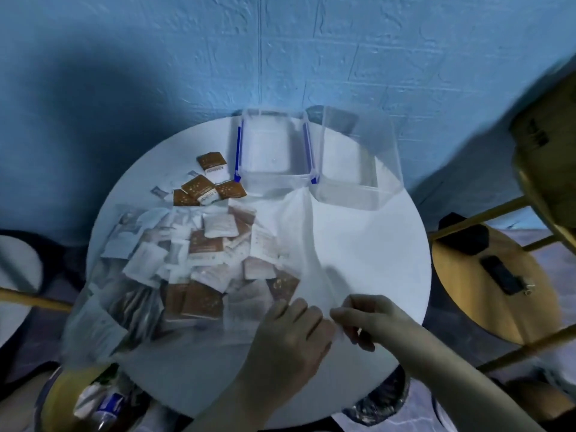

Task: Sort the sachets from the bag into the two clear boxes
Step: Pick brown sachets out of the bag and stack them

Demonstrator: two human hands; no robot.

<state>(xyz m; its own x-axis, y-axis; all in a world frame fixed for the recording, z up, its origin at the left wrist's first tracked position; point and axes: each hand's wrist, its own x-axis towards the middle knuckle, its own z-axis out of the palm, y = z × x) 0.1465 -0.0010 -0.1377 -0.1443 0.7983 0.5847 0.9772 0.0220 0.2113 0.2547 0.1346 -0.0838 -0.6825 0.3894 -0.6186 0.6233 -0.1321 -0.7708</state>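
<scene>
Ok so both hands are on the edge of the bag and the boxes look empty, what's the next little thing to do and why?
Probably pull the bag's edge wider with the left hand and right hand, then reach in for one sachet. Most sachets still lie inside the bag, only a few brown sachets are loose on the table, and both clear boxes look empty.

Left hand (290,332) and right hand (364,319) meet fingertip to fingertip, fingers curled.
</scene>
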